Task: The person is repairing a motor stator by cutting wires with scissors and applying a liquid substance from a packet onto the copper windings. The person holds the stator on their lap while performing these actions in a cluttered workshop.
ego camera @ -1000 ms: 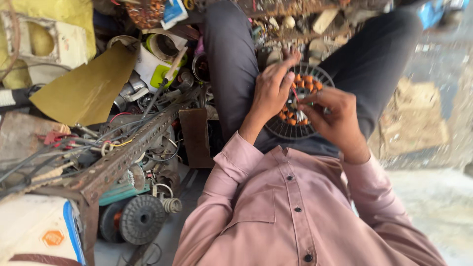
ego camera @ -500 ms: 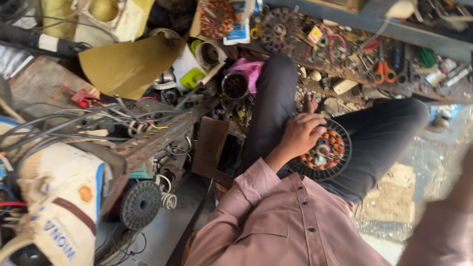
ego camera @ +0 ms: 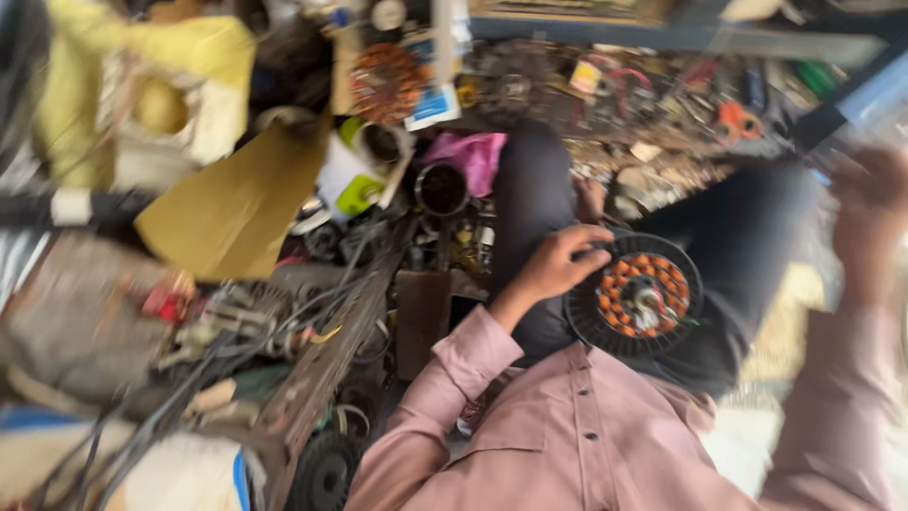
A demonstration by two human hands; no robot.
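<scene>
My left hand sits on the rim of the round black motor stator, fingers curled over its upper left edge and clamped on it — the thumb side is hidden, but the hold looks firm. The stator lies flat on my lap, across the dark trousers, with its ring of orange copper coils just right of the gripping fingers and a pale hub in the middle of them. My right hand is raised well apart from the stator, up and to the right of it, and so blurred that I cannot tell whether the fingers are spread or closed, or whether anything is in them. Below the grip, the pink shirt sleeve runs down from the left wrist toward the bottom of the frame. Left of the grip stands a small dark round pot, with a crumpled pink cloth just behind it. Farther left of that, a white can with a green label leans beside a sheet of yellow-brown card. Up and left of the hand lies another orange-wound coil disc. Down and left of the grip, a black toothed wheel rests near a tangle of wires — much of that clutter is too smeared to name.
</scene>
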